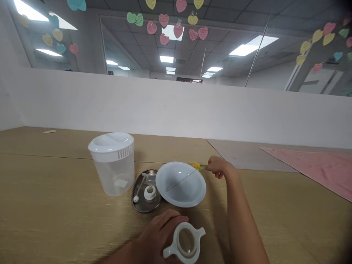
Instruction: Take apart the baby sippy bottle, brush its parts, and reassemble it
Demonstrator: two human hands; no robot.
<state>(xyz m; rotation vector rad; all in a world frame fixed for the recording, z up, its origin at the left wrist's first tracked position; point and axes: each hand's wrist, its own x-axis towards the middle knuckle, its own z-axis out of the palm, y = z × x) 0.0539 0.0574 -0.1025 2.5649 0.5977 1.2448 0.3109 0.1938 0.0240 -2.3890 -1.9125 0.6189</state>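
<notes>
My left hand (162,233) is wrapped around a baby bottle (187,240) with a white two-handled collar; its mouth faces up at me. Over the far right rim of a white bowl (178,187), my right hand (218,167) pinches a yellow-headed tool (195,165) with a green stem, its exact kind unclear. A thin dark line crosses the bowl's inside; I cannot tell whether it belongs to the tool. Left of the bowl, an oval metal tray (141,207) carries a white ring (150,192), a weighted straw (140,189) and a clear cap (151,179).
A translucent bucket (112,176) with a white lid stands left of the tray. A pink cloth (316,165) lies at the far right. Behind the wooden table (55,205) rise a white wall (165,110) and glass panels with heart-shaped notes.
</notes>
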